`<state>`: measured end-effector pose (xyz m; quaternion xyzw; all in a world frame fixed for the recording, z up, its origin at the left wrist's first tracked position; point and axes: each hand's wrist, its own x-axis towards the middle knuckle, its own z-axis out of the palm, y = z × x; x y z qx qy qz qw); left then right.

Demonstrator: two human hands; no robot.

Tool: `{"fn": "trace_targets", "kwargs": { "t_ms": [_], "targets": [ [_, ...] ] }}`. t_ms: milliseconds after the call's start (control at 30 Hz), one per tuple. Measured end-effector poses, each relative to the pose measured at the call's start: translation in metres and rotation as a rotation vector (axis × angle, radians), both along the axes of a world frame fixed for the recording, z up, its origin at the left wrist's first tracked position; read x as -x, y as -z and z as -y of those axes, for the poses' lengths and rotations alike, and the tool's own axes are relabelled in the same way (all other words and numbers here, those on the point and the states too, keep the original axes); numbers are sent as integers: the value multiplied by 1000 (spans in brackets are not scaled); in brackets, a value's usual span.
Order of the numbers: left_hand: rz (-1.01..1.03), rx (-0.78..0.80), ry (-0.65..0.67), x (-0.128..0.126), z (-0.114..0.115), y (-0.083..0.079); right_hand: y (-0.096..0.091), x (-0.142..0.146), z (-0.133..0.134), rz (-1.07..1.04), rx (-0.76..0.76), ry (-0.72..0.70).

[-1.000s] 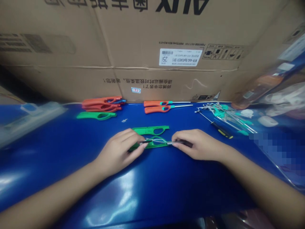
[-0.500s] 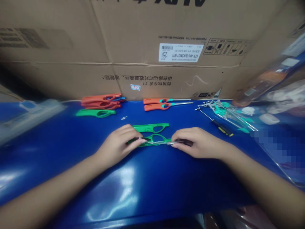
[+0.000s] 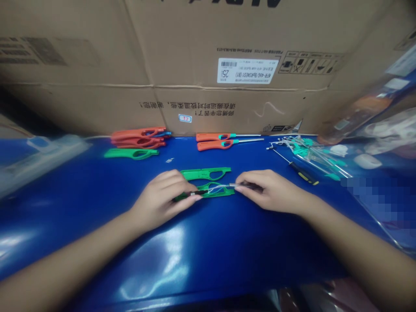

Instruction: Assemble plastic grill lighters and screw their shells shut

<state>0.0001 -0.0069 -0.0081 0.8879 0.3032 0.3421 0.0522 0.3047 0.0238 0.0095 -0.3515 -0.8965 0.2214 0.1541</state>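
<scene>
My left hand (image 3: pixel 164 193) pinches a black piece (image 3: pixel 202 192); my right hand (image 3: pixel 269 190) pinches a tube (image 3: pixel 232 185); orange lighters (image 3: pixel 211 145) line the table's (image 3: pixel 227 251) far edge.

On the cardboard box (image 3: pixel 185 43), read upside down from a white label (image 3: pixel 247 70): "KFR-46G/BpR3AES1 (B1)" and "25". Below, from inverted Chinese print (image 3: pixel 214 105): "师傅您辛苦了!" and "请在搬运时对我温柔些,谢谢您!". Noted handling pictograms (image 3: pixel 310 63) right of the label. Cannot read for certain the red digits (image 3: pixel 185 118) on a blue-edged sticker (image 3: pixel 180 118), nor make out the fine print (image 3: pixel 248 51) or large black lettering (image 3: pixel 247 2) cut off at top.
</scene>
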Motion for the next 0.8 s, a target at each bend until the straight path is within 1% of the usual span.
{"fn": "trace_targets", "kwargs": {
  "t_ms": [100, 300, 400, 533, 667, 800],
  "targets": [
    [-15, -23, 2, -1, 1, 0, -2, 1, 1, -41, 3, 11],
    [-3, -19, -11, -1, -1, 1, -3, 4, 3, -128, 65, 15],
    [-9, -7, -21, 0, -1, 1, -3, 4, 3, -140, 73, -32],
    [-23, 25, -35, 0, -1, 2, -5, 1, 3, -152, 73, -140],
    [-35, 58, -22, 0, -4, 3, -8, -3, 2, -94, 61, -216],
    [-135, 73, -28, 0, -7, 4, -10, -7, 0, 4, 32, -184]
  ]
}}
